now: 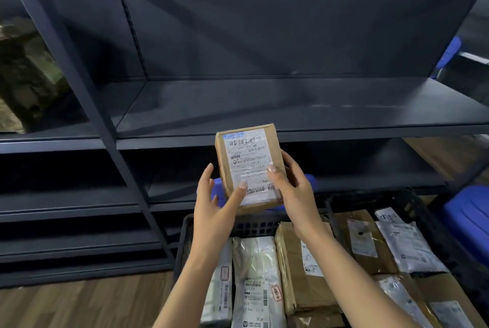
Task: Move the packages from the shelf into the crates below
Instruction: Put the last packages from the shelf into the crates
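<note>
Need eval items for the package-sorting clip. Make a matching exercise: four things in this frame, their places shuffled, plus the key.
Things:
1. cardboard box
2. white bag
3. blue bin
4. wooden floor

Places:
A. lower left, beside the black crate
B. lying in that crate
C. held between left hand and right hand
D. right edge, past the crates

Pairs: 1-C, 2-B, 3-D, 4-A

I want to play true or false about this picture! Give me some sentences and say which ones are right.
1. The left hand and the right hand both hold the cardboard box. True.
2. The cardboard box has no label. False: a white label covers its front.
3. The cardboard box lies inside the black crate. False: it is held up above it.
4. The black crate has packages in it. True.
</note>
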### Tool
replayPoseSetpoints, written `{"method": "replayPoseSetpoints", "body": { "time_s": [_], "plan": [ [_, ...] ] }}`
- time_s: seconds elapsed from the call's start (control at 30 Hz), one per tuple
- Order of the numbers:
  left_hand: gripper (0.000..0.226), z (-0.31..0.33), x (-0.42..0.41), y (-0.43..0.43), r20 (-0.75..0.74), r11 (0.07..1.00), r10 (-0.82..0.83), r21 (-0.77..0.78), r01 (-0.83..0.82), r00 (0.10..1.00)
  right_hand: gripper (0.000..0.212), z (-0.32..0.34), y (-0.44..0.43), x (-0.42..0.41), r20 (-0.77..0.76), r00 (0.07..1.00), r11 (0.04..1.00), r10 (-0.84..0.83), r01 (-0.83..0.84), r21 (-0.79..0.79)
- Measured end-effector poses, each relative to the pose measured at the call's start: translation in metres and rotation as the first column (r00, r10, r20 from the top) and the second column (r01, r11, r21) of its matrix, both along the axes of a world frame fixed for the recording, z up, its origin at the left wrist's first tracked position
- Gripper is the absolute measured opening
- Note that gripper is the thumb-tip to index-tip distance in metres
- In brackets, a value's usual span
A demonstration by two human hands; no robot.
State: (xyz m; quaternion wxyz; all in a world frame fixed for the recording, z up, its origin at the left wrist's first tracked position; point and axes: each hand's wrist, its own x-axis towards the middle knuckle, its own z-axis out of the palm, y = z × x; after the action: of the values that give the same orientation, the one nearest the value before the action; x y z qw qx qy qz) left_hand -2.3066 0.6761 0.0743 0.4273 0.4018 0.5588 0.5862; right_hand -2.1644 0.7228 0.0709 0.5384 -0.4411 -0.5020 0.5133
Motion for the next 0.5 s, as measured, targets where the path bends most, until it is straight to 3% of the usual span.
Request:
{"method": "replayPoseSetpoints", "body": {
  "time_s": [0.27, 0.5],
  "plan": [
    [0.067, -0.021, -0.003, -0.003, -0.063, 0.999, 0.005, 0.043, -0.003, 0.998, 0.047, -0.013, -0.008, -0.014, 0.018, 0.998, 0.998, -0.065, 0.065, -0.025],
    [0.061, -0.051, -0.009, -0.019, -0.062, 1.0, 0.007, -0.004, -0.007, 0.998, 0.027, -0.041, -0.024, -0.016, 0.2, 0.977, 0.995, -0.08, 0.089, -0.035]
  ]
}}
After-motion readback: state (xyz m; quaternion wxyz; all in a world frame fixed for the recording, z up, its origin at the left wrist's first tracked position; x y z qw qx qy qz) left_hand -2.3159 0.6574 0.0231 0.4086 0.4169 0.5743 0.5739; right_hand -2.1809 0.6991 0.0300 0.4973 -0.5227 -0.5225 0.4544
